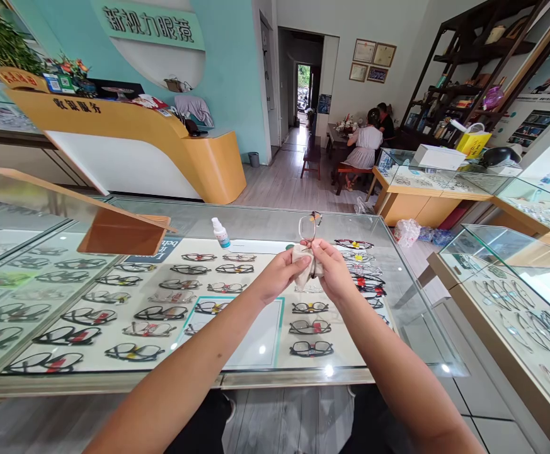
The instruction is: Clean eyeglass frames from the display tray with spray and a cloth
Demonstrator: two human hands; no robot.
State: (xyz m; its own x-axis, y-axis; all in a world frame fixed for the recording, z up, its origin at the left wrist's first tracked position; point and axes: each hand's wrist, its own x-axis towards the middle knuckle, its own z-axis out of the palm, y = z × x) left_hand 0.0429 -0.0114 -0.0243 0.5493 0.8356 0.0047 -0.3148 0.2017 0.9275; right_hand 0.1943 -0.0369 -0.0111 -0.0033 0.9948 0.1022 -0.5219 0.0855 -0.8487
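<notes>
Both my hands meet above the glass display counter [397, 302]. My left hand [280, 274] and my right hand [334, 272] are closed round a pale cleaning cloth [305, 263] wrapped on a pair of glasses [309, 227]. One lens and part of the frame stick up above my fingers. The rest of the glasses is hidden in the cloth. A small white spray bottle [220, 232] with a blue label stands on the counter glass to the left of my hands.
Several rows of glasses lie under the counter glass. More glass cases stand at the right [515, 284] and left. A yellow reception desk [128, 132] is behind. Two people sit at a table [372, 142] in the back.
</notes>
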